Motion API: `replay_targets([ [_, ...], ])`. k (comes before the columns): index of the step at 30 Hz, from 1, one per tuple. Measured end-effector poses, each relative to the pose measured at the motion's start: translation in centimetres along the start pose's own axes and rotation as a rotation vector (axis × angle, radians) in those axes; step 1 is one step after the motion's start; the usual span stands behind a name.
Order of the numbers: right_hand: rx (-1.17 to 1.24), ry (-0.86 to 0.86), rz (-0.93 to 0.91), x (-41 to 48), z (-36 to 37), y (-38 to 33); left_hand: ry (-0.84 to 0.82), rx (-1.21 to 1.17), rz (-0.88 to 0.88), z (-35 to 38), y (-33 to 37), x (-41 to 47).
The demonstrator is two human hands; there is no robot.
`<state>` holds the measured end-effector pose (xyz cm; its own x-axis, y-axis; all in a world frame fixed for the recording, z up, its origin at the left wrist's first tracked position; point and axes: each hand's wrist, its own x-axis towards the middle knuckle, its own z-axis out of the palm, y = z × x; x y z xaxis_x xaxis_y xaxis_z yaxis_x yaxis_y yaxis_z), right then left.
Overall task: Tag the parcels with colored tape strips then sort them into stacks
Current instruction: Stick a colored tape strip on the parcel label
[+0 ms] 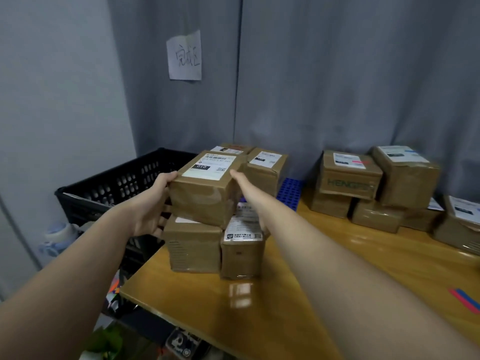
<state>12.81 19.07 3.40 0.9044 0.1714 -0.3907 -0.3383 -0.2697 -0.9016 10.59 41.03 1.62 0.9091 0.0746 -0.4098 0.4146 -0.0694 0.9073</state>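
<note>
- Grey curtain (pixel 337 74) covers back wall; paper sign (pixel 185 56) with handwriting pinned to it.
- Pale wall (pixel 52 87) at left.
- Glossy wooden table (pixel 259 320), reflecting overhead light.

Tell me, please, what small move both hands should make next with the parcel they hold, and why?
Probably lower the held parcel a little and settle it squarely on the two parcels below. The left hand and right hand grip its opposite sides, and it sits slightly tilted on top of the left stack on the wooden table, so it does not look released yet.
</note>
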Motion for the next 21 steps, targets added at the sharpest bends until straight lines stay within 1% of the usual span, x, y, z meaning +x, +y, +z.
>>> replay_targets([
  [4, -0.012, 0.042, 0.049, -0.6, -3.7, 1.8, -0.06, 0.055, -0.005, 4.4, 0.1, -0.7],
  [8, 0.031, 0.189, 0.116, -2.7, -8.0, 3.6, -0.083, 0.096, 0.021, 10.3, 0.4, -1.4],
  [11, 0.048, 0.206, 0.121, -4.7, -11.4, 5.1, -0.094, 0.129, 0.022, 14.3, 0.5, -2.3],
  [13, 0.096, 0.176, 0.09, -5.9, -13.0, 5.8, -0.088, 0.142, 0.034, 16.3, 0.7, -3.0],
  [15, 0.144, 0.14, 0.035, -6.5, -13.5, 6.4, -0.014, 0.148, 0.08, 17.7, 0.9, -3.5],
  [18, 0.218, 0.13, -0.108, -7.2, -12.8, 6.6, 0.13, 0.105, 0.254, 19.1, 1.1, -4.8],
  [19, 0.258, 0.122, -0.154, -7.4, -12.7, 6.4, 0.142, 0.078, 0.298, 19.5, 1.2, -5.2],
  [21, 0.371, 0.097, -0.235, -7.8, -13.1, 5.8, 0.104, -0.021, 0.373, 20.5, 1.8, -5.8],
])
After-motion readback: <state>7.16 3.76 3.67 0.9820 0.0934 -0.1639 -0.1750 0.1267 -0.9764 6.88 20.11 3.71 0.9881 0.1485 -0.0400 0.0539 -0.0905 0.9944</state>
